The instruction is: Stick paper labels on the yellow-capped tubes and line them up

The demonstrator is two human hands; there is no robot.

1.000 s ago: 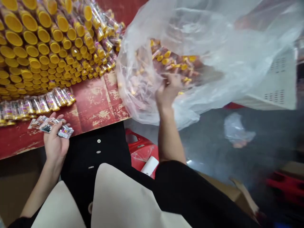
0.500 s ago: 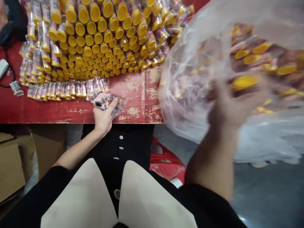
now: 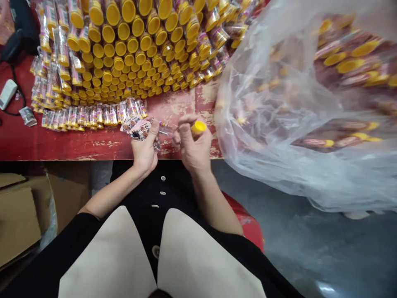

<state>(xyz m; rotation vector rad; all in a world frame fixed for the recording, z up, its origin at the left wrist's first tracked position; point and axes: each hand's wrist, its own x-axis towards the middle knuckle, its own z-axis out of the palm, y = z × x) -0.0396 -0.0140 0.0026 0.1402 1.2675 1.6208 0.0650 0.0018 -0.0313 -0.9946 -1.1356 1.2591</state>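
Observation:
My left hand (image 3: 145, 149) is closed around a fanned bunch of small printed cards (image 3: 138, 127) above the front of the red table. Close by on the right, my right hand (image 3: 197, 147) grips a clear tube with a yellow cap (image 3: 198, 127); the cap shows above the thumb and the clear body points left toward the cards. Just behind my hands lies a row of small filled tubes (image 3: 89, 116). Beyond it rises a large stack of yellow-capped tubes (image 3: 130, 45), caps facing me.
At the right, a big translucent plastic bag (image 3: 263, 120) of loose yellow-capped tubes hangs past the table edge. A white plug block (image 3: 8, 94) and a small packet (image 3: 27, 116) lie on the left. Below are cardboard boxes (image 3: 18, 219) and a red stool (image 3: 248, 223).
My right hand has come out of the plastic bag and moved left, bringing a yellow-capped tube beside my left hand. The left hand still holds the cards.

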